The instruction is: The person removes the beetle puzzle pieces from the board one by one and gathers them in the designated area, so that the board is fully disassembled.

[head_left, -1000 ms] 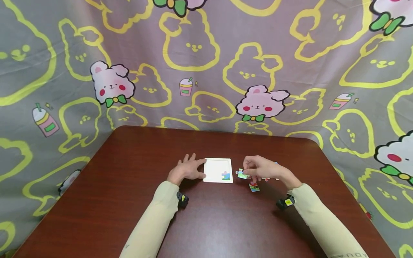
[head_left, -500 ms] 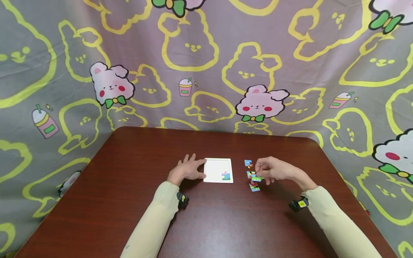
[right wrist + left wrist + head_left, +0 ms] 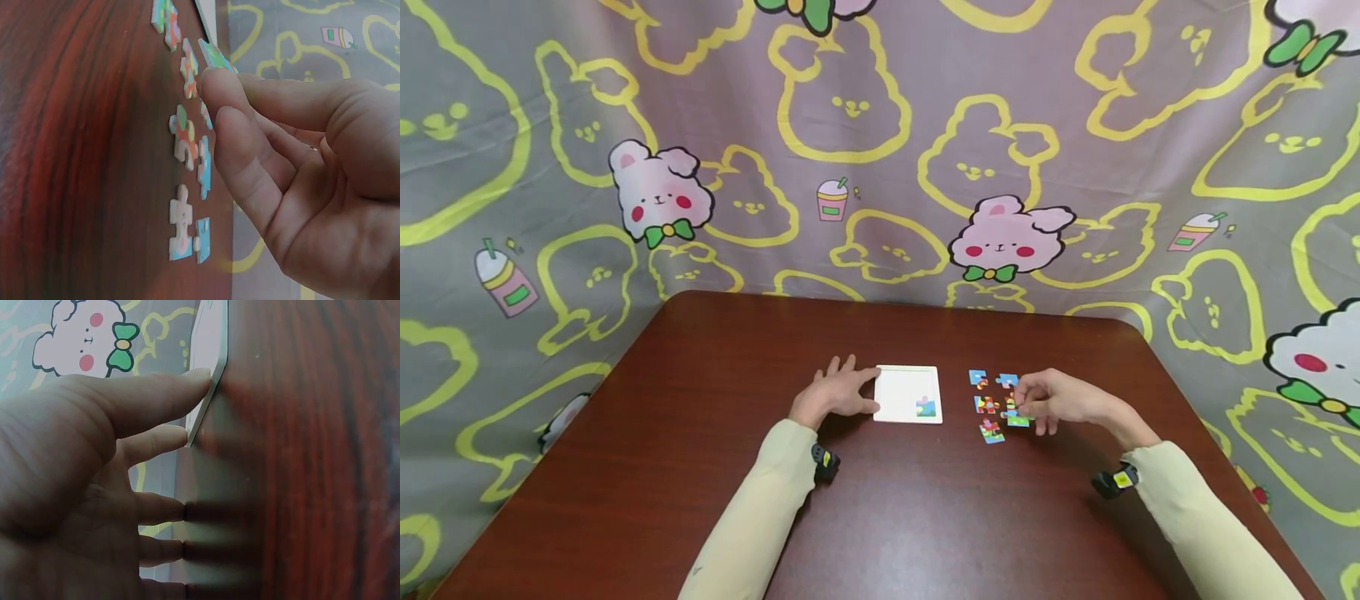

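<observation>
A white square puzzle tray [image 3: 895,392] lies on the table, with one blue-and-green puzzle piece [image 3: 926,408] in its near right corner. Thumb and index finger of my left hand [image 3: 841,394] touch the tray's left edge; the other fingers are spread straight on the tabletop. My right hand [image 3: 1060,398] pinches a green jigsaw piece [image 3: 215,56] between thumb and fingertips, above other loose pieces. Nearby on the table are a blue piece [image 3: 977,378], a red-and-yellow piece [image 3: 986,405] and a red-and-green piece [image 3: 992,432]. The right hand partly covers some pieces.
The brown wooden table [image 3: 880,508] has rounded far corners. Behind it hangs a grey curtain [image 3: 880,108] with yellow rabbit outlines. In the right wrist view, several more pieces, such as a pink-and-blue piece [image 3: 181,222], lie flat beneath the hand.
My right hand has moved rightward from beside the tray, carrying the pinched jigsaw piece over the loose pieces and uncovering those on the left. The left hand and tray have stayed put.
</observation>
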### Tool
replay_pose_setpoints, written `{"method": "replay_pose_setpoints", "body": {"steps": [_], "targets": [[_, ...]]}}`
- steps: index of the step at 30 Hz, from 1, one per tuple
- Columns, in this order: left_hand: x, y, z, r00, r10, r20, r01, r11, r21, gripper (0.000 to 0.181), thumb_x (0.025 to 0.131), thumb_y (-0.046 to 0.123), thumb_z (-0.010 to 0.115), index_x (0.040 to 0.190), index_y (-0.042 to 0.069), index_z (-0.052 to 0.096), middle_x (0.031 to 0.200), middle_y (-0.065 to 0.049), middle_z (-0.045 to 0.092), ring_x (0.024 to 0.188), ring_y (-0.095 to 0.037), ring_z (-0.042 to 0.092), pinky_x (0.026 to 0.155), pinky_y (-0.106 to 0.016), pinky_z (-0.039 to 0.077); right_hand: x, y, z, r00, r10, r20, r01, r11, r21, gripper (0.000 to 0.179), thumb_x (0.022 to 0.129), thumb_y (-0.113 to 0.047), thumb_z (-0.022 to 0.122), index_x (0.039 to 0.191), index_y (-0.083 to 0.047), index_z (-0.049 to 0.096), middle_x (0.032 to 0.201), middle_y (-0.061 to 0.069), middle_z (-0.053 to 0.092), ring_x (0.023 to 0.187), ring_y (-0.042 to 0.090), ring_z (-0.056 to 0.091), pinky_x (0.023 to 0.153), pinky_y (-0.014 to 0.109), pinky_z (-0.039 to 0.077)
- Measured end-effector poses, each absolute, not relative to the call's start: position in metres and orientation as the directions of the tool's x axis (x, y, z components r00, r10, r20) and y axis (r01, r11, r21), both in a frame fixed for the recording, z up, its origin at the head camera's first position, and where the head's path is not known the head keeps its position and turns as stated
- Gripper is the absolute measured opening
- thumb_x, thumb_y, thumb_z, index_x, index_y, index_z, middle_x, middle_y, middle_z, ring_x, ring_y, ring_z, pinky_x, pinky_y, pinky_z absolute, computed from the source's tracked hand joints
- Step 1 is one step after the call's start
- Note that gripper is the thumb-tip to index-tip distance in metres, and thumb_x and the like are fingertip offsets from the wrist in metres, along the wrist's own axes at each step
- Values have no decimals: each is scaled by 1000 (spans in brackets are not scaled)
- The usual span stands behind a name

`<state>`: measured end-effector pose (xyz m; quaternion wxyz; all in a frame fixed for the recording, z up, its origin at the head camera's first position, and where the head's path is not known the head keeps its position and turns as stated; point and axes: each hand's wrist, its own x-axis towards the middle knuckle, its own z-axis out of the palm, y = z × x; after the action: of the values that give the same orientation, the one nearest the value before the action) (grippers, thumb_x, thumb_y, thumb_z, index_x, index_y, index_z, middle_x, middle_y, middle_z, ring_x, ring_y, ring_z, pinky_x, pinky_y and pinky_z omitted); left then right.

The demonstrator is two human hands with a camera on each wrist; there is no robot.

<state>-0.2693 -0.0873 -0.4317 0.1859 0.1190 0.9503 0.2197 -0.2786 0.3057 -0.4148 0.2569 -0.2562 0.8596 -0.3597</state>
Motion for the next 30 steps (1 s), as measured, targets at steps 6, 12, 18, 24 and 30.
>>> {"method": "replay_pose_setpoints", "body": {"steps": [6, 12, 18, 24, 30], "targets": [[-271, -89, -432, -903, 310, -298, 147, 874, 463, 68, 95, 39, 63, 154, 28, 33, 165, -19, 7, 151, -44, -3, 120, -63, 4, -278, 311, -418, -740, -611, -281, -232, 624, -746, 16, 95, -16, 65, 99, -1, 59, 82, 21, 67, 62, 35, 68, 53, 38, 57], [-271, -89, -433, -901, 315, -299, 152, 873, 463, 68, 95, 39, 63, 154, 28, 33, 165, -20, 7, 151, -44, -3, 119, -64, 4, -274, 314, -423, -747, -590, -307, -215, 652, -727, 13, 95, -15, 64, 98, -2, 60, 82, 18, 65, 61, 32, 68, 51, 38, 56], [-271, -89, -434, -899, 320, -301, 153, 870, 468, 68, 95, 38, 63, 154, 28, 33, 165, -20, 6, 151, -44, -3, 120, -63, 4, -269, 316, -430, -736, -598, -317, -224, 658, -719, 12, 96, -14, 63, 98, -3, 59, 84, 16, 63, 61, 28, 67, 52, 40, 57], [-270, -89, -433, -899, 318, -301, 152, 872, 466, 68, 95, 38, 63, 155, 28, 32, 165, -19, 6, 152, -44, -3, 120, -63, 4, -266, 316, -431, -736, -601, -311, -238, 661, -712, 10, 98, -12, 60, 100, -3, 59, 85, 15, 62, 62, 24, 65, 53, 38, 56], [-269, -90, -434, -898, 319, -302, 153, 872, 466, 68, 95, 38, 63, 155, 28, 32, 165, -19, 6, 152, -43, -3, 120, -63, 4, -264, 316, -427, -739, -595, -317, -256, 683, -684, 10, 97, -12, 60, 103, -4, 60, 86, 14, 62, 63, 23, 65, 53, 37, 56]]}}
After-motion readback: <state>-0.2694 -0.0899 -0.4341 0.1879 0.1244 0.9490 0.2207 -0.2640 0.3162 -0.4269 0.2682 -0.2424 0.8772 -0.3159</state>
